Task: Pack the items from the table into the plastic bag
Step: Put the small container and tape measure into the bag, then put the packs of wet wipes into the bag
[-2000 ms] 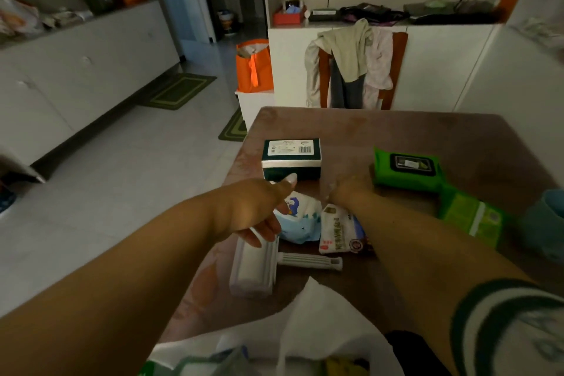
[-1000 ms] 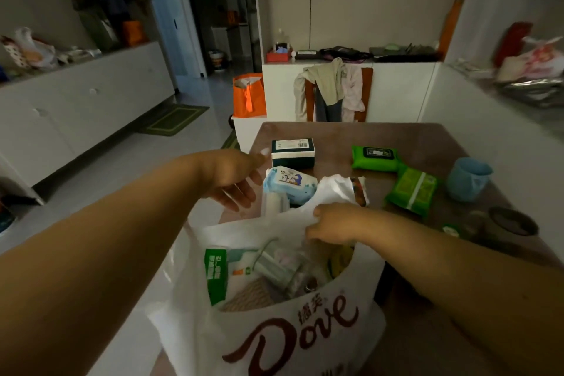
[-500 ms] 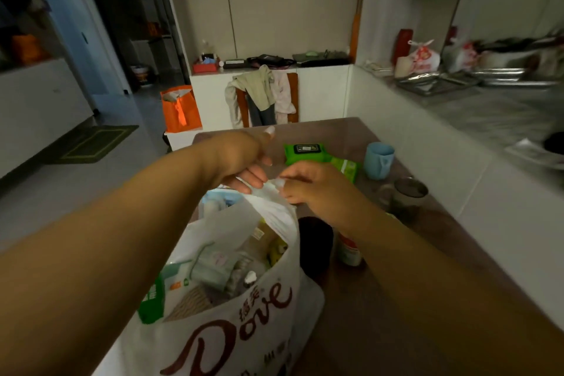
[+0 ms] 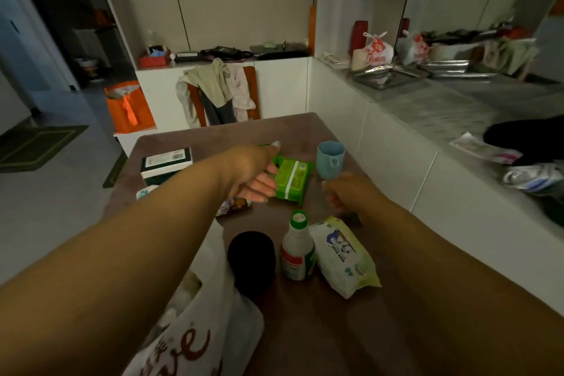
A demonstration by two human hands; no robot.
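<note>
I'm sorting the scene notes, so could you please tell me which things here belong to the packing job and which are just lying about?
Job: plastic bag, green wipes pack, blue cup, white bottle, white wipes pack, boxed item, table.

Lying about: orange bag, clothes on the chair, metal trays.

Dim indoor light, soft blur, wide-angle edge bending; source perhaps left.
</note>
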